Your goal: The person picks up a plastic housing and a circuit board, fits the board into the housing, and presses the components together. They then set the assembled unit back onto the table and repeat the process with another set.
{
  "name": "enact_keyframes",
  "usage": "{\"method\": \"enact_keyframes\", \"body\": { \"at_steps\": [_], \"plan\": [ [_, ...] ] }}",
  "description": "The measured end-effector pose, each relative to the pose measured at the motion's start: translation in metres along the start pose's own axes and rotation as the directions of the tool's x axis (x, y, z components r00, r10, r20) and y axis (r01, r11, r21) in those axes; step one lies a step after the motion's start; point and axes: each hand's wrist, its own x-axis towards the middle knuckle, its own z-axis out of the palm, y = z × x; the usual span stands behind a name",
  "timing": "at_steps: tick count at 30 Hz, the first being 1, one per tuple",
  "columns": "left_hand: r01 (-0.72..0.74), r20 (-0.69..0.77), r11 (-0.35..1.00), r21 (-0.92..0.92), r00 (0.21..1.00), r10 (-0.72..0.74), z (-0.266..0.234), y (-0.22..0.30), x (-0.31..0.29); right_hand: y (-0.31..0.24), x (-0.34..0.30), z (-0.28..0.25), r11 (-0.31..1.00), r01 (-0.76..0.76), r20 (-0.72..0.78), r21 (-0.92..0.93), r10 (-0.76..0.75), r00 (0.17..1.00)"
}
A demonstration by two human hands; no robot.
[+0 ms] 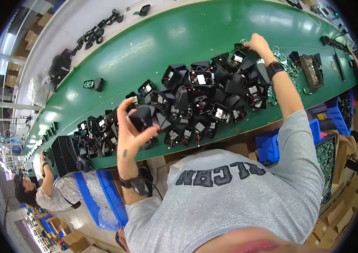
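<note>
My left hand [130,130] is curled round a black plastic housing [142,114], thumb on one side and fingers on the other, at the left end of a big heap. That heap [183,95] is made of black housings, several with red wires and white or metallic parts inside. Across the heap, at its far right edge, my right hand [258,43] has its fingers drawn together. A bit of green circuit board [243,41] shows by its fingertips. What they grip is too small to make out.
Loose green circuit boards [286,63] lie right of the heap, near an open box of small parts [312,71]. More housings [98,135] sit to the left. Blue bins [267,148] stand below the green table's [145,55] edge. A co-worker [46,187] is at the far left.
</note>
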Motion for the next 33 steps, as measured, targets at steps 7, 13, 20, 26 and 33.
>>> {"method": "enact_keyframes", "body": {
  "at_steps": [7,13,20,26,33],
  "plan": [
    [0.116,-0.052,0.951,-0.285,0.989,-0.137,0.004,-0.05,-0.05,0.002,0.002,0.003,0.923,0.288,-0.039,0.256,-0.287,0.957],
    [0.192,-0.067,0.938,-0.29,0.973,-0.22,0.009,-0.061,-0.058,-0.014,-0.025,-0.033,0.923,0.369,0.203,0.111,-0.384,0.901],
    [0.174,0.0,0.965,-0.195,0.984,-0.177,0.015,-0.048,-0.035,-0.005,-0.042,-0.046,0.941,0.216,-0.123,0.262,-0.189,0.974],
    [0.138,0.083,0.972,-0.191,0.989,-0.124,0.036,-0.048,-0.034,-0.043,-0.015,0.013,0.777,0.511,-0.187,0.368,-0.477,0.859],
    [0.168,0.098,0.923,-0.345,0.985,-0.143,0.013,-0.053,-0.04,-0.031,-0.043,-0.023,0.921,0.349,0.023,0.17,-0.358,0.933]
  ]
}}
